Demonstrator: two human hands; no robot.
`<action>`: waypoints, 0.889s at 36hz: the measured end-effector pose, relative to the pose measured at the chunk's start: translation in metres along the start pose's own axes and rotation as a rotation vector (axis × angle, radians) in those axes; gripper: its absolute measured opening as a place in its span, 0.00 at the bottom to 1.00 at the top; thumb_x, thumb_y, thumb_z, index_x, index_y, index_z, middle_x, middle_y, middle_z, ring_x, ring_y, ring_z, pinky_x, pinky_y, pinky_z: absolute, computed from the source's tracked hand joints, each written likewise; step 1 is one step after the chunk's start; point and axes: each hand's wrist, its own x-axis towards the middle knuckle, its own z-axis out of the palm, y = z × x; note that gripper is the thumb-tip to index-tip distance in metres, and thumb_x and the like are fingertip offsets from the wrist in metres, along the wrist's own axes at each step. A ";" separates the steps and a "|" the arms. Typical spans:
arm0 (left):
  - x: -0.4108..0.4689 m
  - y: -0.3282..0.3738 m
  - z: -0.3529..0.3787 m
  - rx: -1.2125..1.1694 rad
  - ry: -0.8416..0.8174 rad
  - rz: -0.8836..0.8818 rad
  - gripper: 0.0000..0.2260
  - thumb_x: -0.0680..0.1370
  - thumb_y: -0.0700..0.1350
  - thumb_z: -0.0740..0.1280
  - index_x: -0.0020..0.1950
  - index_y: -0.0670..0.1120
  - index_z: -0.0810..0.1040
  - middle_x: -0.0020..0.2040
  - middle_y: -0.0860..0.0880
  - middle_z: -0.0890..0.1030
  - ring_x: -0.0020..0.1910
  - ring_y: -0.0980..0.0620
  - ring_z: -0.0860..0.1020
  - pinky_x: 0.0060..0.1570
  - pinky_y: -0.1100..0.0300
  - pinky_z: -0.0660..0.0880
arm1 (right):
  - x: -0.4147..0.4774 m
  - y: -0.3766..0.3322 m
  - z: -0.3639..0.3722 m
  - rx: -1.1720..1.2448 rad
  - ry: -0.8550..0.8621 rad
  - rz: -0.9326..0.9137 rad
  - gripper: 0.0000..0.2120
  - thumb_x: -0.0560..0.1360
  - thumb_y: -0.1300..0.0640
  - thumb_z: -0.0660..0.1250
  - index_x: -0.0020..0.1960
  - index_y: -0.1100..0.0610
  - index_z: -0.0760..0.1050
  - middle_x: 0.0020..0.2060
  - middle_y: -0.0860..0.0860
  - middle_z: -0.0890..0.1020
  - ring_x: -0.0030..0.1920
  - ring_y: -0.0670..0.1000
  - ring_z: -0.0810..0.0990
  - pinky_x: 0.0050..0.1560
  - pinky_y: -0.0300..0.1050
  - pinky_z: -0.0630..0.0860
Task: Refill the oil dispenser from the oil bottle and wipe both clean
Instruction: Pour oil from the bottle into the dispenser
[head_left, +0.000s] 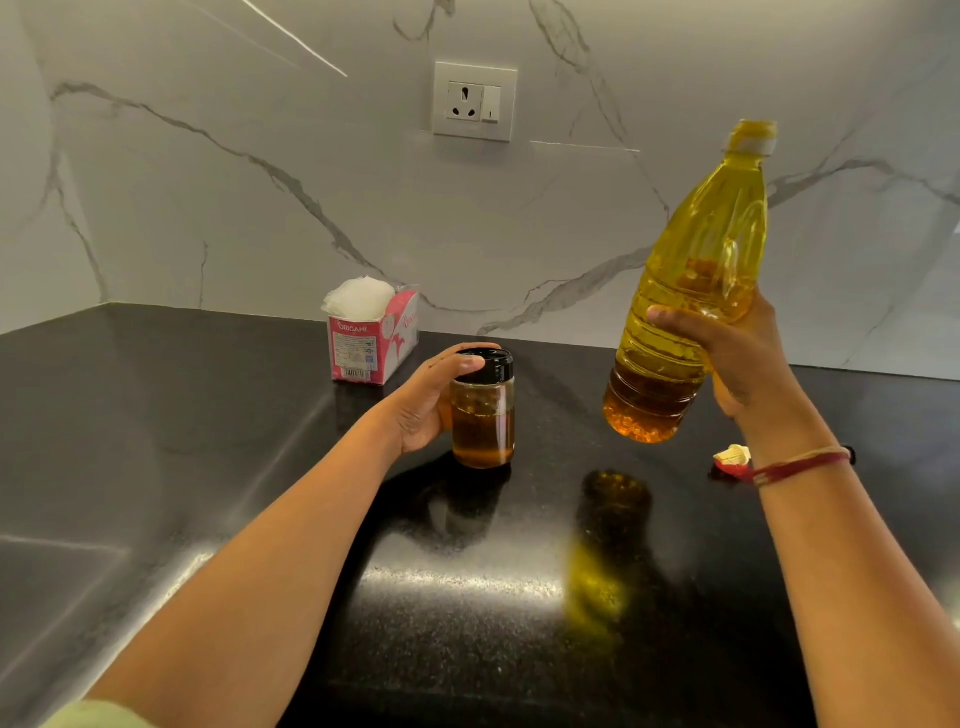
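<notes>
A small glass oil dispenser (483, 421) with a black lid stands on the black counter (260, 467), about half full of amber oil. My left hand (423, 402) wraps its left side, thumb on the lid. My right hand (737, 353) holds a large clear plastic oil bottle (696, 280) in the air to the right of the dispenser, tilted slightly with its neck up and to the right. The bottle is nearly full of yellow oil. Its top looks open or thinly capped; I cannot tell which.
A pink tissue box (371, 338) with white tissue sticking out stands by the marble wall behind the dispenser. A small red and cream object (732, 460) lies on the counter under my right wrist. A wall socket (474, 101) is above.
</notes>
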 end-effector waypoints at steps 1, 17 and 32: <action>0.000 0.000 0.000 -0.002 -0.002 0.000 0.20 0.67 0.52 0.71 0.58 0.53 0.79 0.52 0.48 0.84 0.55 0.47 0.81 0.47 0.54 0.79 | 0.000 0.000 0.000 -0.006 0.001 -0.002 0.39 0.53 0.50 0.79 0.63 0.57 0.75 0.51 0.52 0.84 0.52 0.51 0.83 0.55 0.53 0.79; -0.004 0.003 0.002 0.083 -0.141 0.000 0.27 0.61 0.52 0.73 0.60 0.52 0.78 0.52 0.49 0.83 0.52 0.52 0.82 0.49 0.56 0.80 | -0.001 0.014 0.019 -0.646 -0.020 -0.364 0.37 0.58 0.57 0.82 0.64 0.56 0.71 0.53 0.47 0.77 0.51 0.49 0.75 0.48 0.29 0.67; -0.004 0.004 0.002 0.058 -0.169 -0.016 0.29 0.60 0.51 0.74 0.61 0.51 0.76 0.52 0.48 0.83 0.52 0.50 0.81 0.50 0.55 0.78 | -0.007 0.029 0.018 -1.159 -0.145 -0.521 0.35 0.66 0.57 0.76 0.70 0.52 0.67 0.62 0.54 0.77 0.62 0.61 0.72 0.61 0.59 0.67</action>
